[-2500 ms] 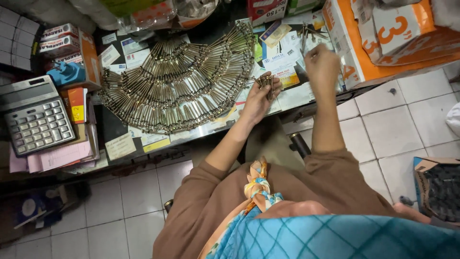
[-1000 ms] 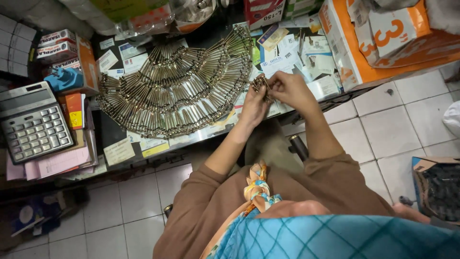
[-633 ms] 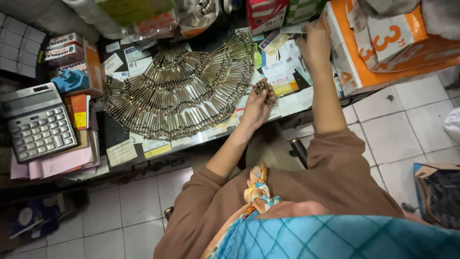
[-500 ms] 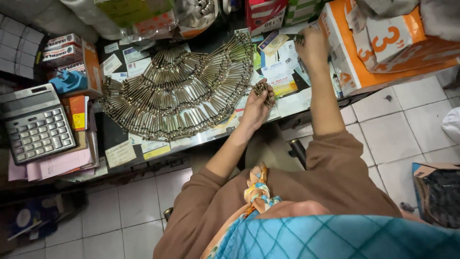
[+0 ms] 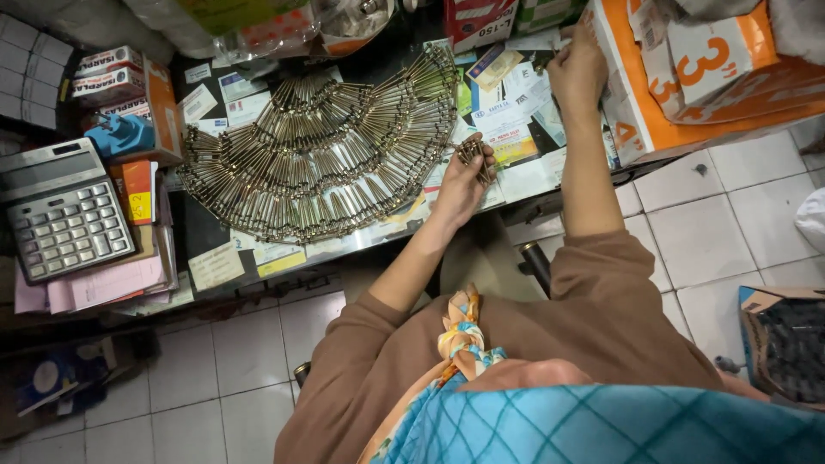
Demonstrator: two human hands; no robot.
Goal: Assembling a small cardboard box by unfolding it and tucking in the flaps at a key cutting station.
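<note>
A: Head view, looking down. We see the left hand (image 5: 462,179) at the near edge of the table (image 5: 284,258), fingers curled shut round a small bundle of metal pins (image 5: 473,153). Palm faces up, so the bundle sits cupped and doesn't spill.

B: And the right hand (image 5: 577,70)?

A: Stretched to the far side, resting among the paper slips (image 5: 507,103) just beside the orange carton (image 5: 679,86). Fingers bent down onto sth there, but we can't tell whether they pinch anything; fingertips are hidden.

B: The big spread in the middle?

A: A fan of metal pins (image 5: 326,163), laid in overlapping arcs w/ heads outward. We judge that layout keeps rows countable and each piece easy to pick. The held bundle is at the fan's right end, touching or just off it.

B: Surroundings?

A: Left of the fan: a grey calculator (image 5: 64,219) on pink papers (image 5: 103,283), a blue object (image 5: 120,136), small boxes stacked behind. White tiled floor (image 5: 730,215) below, and a dark-filled box (image 5: 786,344) at lower right.
</note>
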